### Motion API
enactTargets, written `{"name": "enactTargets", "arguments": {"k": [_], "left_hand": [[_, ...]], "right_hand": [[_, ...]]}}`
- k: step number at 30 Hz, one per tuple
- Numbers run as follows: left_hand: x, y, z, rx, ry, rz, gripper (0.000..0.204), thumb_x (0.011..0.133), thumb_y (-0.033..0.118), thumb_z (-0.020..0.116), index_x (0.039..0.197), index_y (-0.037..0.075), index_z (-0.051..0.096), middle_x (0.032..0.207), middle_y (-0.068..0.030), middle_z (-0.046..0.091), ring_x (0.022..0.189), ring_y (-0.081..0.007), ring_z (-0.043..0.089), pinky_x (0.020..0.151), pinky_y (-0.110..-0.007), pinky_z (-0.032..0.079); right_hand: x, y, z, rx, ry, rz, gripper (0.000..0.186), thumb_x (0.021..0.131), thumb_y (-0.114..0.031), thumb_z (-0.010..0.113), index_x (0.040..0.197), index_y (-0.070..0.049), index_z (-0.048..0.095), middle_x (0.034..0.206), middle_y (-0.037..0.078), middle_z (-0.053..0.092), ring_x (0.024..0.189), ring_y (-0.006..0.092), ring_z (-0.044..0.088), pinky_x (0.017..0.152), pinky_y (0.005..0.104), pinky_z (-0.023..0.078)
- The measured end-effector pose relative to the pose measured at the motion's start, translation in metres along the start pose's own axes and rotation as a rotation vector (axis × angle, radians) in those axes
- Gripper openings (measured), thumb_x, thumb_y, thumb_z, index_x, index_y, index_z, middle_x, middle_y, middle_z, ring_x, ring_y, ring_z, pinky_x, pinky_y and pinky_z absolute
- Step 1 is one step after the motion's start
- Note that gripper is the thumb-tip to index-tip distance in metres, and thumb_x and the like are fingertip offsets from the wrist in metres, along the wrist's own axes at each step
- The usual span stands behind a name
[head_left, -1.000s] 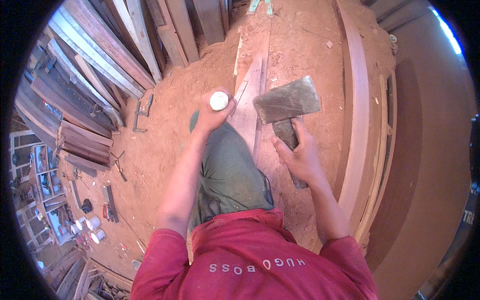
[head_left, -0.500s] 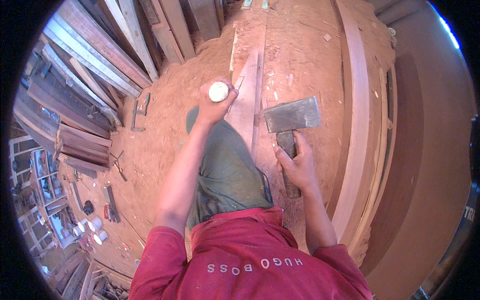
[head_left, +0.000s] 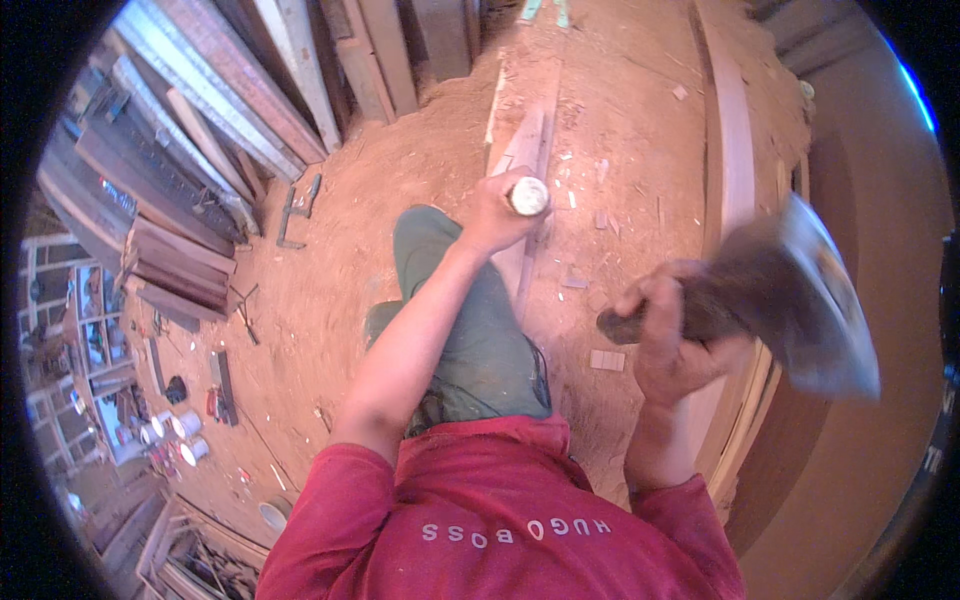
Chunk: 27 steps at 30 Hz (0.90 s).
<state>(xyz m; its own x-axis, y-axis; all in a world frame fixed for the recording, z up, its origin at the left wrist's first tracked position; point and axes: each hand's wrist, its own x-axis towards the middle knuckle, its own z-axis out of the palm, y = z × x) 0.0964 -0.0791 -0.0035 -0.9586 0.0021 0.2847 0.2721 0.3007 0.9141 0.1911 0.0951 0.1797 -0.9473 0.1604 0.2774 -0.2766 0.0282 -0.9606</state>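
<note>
My left hand point(head_left: 490, 215) is closed around an upright chisel point(head_left: 529, 196). Only the round, pale butt of its handle shows; the blade is hidden beneath the fist. Under that hand runs a narrow light-brown plank point(head_left: 512, 270), passing beside my bent knee. Out to the right, my right hand point(head_left: 675, 350) grips a mallet point(head_left: 790, 300) by its dark handle. The mallet's broad grey head is raised toward the camera and smeared by motion.
Wood chips point(head_left: 607, 360) and sawdust litter the floor. Long boards point(head_left: 735, 170) lie along the right side. Many timbers point(head_left: 205, 75) lean at the upper left. A metal clamp point(head_left: 298, 212) and white containers point(head_left: 187, 425) sit on the left.
The mallet has swung up and to the right, its head turning outward. My left hand with the chisel appears farther right in the picture, while the whole view has shifted slightly.
</note>
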Motion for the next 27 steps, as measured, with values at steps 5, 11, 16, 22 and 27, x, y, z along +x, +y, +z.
{"name": "enactTargets", "arguments": {"k": [5, 11, 16, 22, 27], "left_hand": [[0.005, -0.002, 0.003, -0.077, -0.032, 0.02, 0.016, 0.072, 0.007, 0.076, 0.079, 0.005, 0.063, 0.073, -0.0065, 0.063, 0.07, -0.0159, 0.063, 0.066, -0.031, 0.049], [-0.007, -0.011, -0.005, -0.123, 0.064, 0.021, 0.021, 0.068, 0.01, 0.079, 0.079, 0.006, 0.062, 0.073, -0.0085, 0.061, 0.069, -0.0183, 0.062, 0.066, -0.033, 0.049], [-0.002, -0.01, -0.001, -0.158, 0.089, 0.049, 0.025, 0.066, 0.012, 0.08, 0.082, 0.005, 0.061, 0.075, -0.0114, 0.061, 0.069, -0.0245, 0.062, 0.065, -0.035, 0.049], [-0.005, -0.014, -0.01, -0.19, 0.062, 0.055, 0.027, 0.062, 0.008, 0.078, 0.08, 0.004, 0.058, 0.075, -0.0143, 0.061, 0.073, -0.0344, 0.063, 0.063, -0.042, 0.049], [-0.003, -0.017, -0.009, -0.202, 0.064, 0.082, 0.029, 0.062, 0.01, 0.079, 0.082, 0.006, 0.059, 0.076, -0.0133, 0.062, 0.074, -0.0337, 0.063, 0.063, -0.042, 0.049]], "right_hand": [[0.003, 0.069, -0.014, -1.044, -0.541, 0.022, 0.024, 0.083, -0.011, 0.07, 0.097, 0.004, 0.059, 0.077, 0.019, 0.063, 0.074, 0.0344, 0.065, 0.069, 0.0426, 0.051], [-0.009, 0.071, -0.011, -0.726, -0.288, 0.032, 0.015, 0.088, -0.008, 0.067, 0.093, 0.003, 0.059, 0.072, 0.013, 0.063, 0.059, 0.0215, 0.061, 0.055, 0.0335, 0.049], [-0.018, 0.096, -0.002, -0.824, -0.334, 0.075, 0.012, 0.088, -0.008, 0.067, 0.086, 0.002, 0.061, 0.072, 0.011, 0.063, 0.06, 0.0211, 0.06, 0.055, 0.0342, 0.048], [-0.005, 0.067, 0.023, -0.813, -0.37, -0.023, 0.018, 0.085, -0.007, 0.066, 0.097, 0.006, 0.06, 0.073, 0.016, 0.062, 0.067, 0.0313, 0.061, 0.066, 0.0395, 0.05], [-0.016, 0.074, 0.027, -0.833, -0.368, 0.163, 0.025, 0.083, -0.007, 0.067, 0.105, 0.003, 0.061, 0.089, 0.019, 0.063, 0.086, 0.0386, 0.061, 0.082, 0.0449, 0.047]]}}
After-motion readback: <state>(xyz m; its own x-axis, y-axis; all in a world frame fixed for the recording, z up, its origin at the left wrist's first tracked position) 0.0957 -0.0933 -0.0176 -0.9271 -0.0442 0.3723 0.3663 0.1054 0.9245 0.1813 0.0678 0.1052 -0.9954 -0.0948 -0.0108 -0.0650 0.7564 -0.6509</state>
